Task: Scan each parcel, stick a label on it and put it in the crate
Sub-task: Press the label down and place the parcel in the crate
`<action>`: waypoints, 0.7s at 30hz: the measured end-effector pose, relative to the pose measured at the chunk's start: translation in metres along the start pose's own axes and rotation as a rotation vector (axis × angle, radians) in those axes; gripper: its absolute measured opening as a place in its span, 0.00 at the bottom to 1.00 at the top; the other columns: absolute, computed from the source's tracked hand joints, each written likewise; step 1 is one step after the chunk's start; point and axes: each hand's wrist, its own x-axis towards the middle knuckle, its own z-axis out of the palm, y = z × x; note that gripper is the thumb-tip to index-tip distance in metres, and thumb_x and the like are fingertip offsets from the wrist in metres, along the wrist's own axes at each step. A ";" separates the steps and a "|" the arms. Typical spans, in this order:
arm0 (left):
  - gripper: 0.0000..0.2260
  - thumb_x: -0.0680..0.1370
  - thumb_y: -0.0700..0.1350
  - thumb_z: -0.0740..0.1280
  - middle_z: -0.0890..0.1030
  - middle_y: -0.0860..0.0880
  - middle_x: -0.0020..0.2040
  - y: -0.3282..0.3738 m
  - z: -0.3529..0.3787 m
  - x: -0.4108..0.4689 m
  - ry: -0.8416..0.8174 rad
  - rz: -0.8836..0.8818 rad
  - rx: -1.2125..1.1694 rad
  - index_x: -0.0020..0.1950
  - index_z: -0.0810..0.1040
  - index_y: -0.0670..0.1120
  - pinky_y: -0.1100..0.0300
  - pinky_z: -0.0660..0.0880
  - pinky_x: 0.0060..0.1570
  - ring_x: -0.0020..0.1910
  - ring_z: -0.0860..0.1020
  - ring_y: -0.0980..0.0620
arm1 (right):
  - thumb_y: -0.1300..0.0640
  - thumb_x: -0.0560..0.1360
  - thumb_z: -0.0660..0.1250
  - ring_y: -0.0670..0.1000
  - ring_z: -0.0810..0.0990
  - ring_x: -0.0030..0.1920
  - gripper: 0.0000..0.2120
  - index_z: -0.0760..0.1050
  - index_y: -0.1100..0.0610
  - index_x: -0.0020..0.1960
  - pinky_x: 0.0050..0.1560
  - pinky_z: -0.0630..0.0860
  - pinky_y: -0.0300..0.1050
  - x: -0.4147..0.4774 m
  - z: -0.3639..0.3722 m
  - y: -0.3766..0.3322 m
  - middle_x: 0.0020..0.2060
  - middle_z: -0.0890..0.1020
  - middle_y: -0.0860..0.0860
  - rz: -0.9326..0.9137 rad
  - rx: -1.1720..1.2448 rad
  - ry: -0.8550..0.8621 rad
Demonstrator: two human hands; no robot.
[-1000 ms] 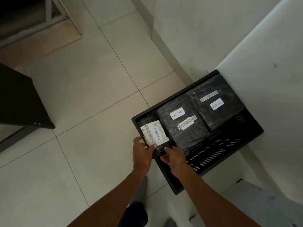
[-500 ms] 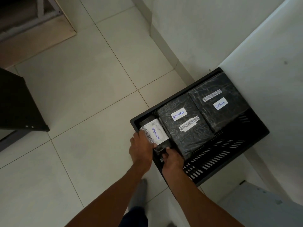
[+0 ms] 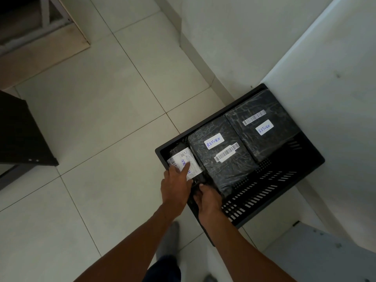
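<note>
since a second ago the small parcel point(image 3: 179, 150) had gone down from above the rim into the crate point(image 3: 264, 196), and the left hand point(image 3: 176, 190) had slid from its side onto its top. it lay in the crate's left corner, along the end wall nearest the person, just beside the middle parcel point(image 3: 227, 169). the left hand rested on it with the forefinger stretched straight across the white label point(image 3: 195, 166), pressing there; how the other fingers lay could not be told. the right hand point(image 3: 208, 200) held the parcel's near end, fingers curled down out of sight and the thumb on top. the middle parcel and the far parcel point(image 3: 262, 143), both in black wrap with a barcode strip and a handwritten "return" sticker, lay side by side along the crate's far edge. the crate stood on the tiled floor point(image 3: 101, 139), its far corner against a white wall point(image 3: 325, 78).
</note>
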 end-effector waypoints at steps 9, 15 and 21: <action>0.22 0.83 0.51 0.59 0.70 0.45 0.67 0.024 -0.049 -0.082 -0.017 -0.032 -0.100 0.77 0.62 0.51 0.50 0.75 0.58 0.64 0.71 0.46 | 0.66 0.80 0.60 0.55 0.78 0.57 0.13 0.77 0.62 0.62 0.62 0.75 0.51 -0.093 -0.043 -0.032 0.57 0.79 0.58 -0.064 -0.148 0.010; 0.21 0.83 0.48 0.60 0.71 0.45 0.66 0.089 -0.121 -0.192 -0.013 0.023 -0.210 0.76 0.64 0.50 0.49 0.74 0.60 0.65 0.70 0.46 | 0.62 0.80 0.61 0.50 0.77 0.43 0.09 0.79 0.58 0.54 0.46 0.77 0.44 -0.221 -0.093 -0.089 0.44 0.79 0.53 -0.338 -0.348 -0.036; 0.17 0.82 0.47 0.62 0.72 0.45 0.67 0.165 -0.186 -0.319 0.050 0.121 -0.330 0.71 0.70 0.47 0.49 0.73 0.63 0.66 0.71 0.47 | 0.63 0.80 0.60 0.50 0.78 0.46 0.11 0.79 0.58 0.56 0.51 0.78 0.48 -0.356 -0.180 -0.126 0.50 0.82 0.55 -0.587 -0.511 -0.057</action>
